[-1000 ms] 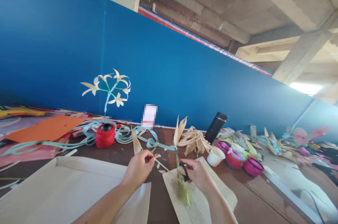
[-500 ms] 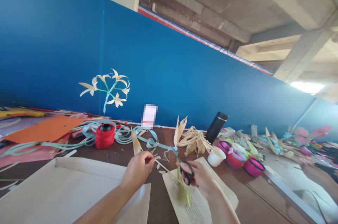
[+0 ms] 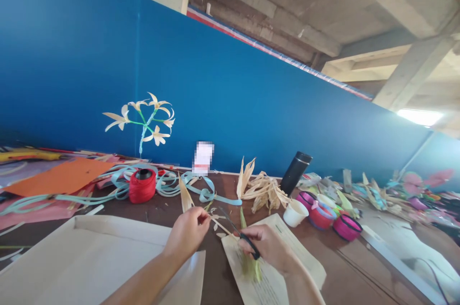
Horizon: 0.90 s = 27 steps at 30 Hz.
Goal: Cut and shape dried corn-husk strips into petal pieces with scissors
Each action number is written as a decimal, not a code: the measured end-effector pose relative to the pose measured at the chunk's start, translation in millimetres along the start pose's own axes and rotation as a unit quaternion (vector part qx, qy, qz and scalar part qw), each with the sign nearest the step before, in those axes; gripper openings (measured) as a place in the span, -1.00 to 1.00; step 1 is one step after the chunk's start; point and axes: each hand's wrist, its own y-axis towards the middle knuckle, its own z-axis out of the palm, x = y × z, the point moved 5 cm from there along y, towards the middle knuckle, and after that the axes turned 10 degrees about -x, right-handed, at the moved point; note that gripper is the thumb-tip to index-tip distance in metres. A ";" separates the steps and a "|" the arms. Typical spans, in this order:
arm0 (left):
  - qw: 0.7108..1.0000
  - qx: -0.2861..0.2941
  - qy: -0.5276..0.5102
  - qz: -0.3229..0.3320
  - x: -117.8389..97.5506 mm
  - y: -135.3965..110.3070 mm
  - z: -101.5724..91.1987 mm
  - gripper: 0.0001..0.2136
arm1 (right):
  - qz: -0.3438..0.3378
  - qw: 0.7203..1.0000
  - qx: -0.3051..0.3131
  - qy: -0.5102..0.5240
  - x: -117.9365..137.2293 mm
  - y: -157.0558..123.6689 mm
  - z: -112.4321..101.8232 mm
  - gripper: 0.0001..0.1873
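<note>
My left hand (image 3: 189, 230) is closed, its thumb and fingertips pinching a thin pale strip (image 3: 222, 226), seemingly corn husk. The strip slants down to the right toward my other hand. A pointed piece of husk (image 3: 185, 193) rises behind the left knuckles; whether it joins the strip is hidden. In my right hand (image 3: 268, 245) are black-handled scissors (image 3: 250, 245), blades pointing up and left beside the strip. I cannot tell whether the right fingertips also touch the strip's end. Below them, a greenish husk (image 3: 247, 266) lies on a printed sheet (image 3: 269, 290).
Dried husks (image 3: 269, 192) lie behind the right hand, beside a white cup (image 3: 295, 212) and black bottle (image 3: 295, 173). Pink baskets (image 3: 347, 226) stand further right. A red spool (image 3: 142, 187), light-blue ribbon (image 3: 206, 194) and husk flower (image 3: 143, 125) are at the left. Large paper (image 3: 108, 257) covers the front left.
The scissors have swung from pointing upward to pointing up and left, alongside the strip. My right hand has turned and shifted slightly left. My left hand has stayed nearly still.
</note>
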 end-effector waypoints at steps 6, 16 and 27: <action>1.000 0.008 -0.004 0.004 -0.3 0.2 0.0 -0.86 | 0.009 1.000 0.027 0.000 -4.0 -0.2 0.6 -0.72; 0.999 0.032 -0.006 0.014 -0.5 -1.7 1.5 -0.87 | 0.028 0.999 0.024 0.001 -6.0 -0.4 -0.5 -0.64; 0.999 0.042 -0.001 0.022 -1.0 -0.9 3.2 -0.87 | 0.026 0.999 0.036 -0.018 -2.8 -0.6 -0.5 -0.68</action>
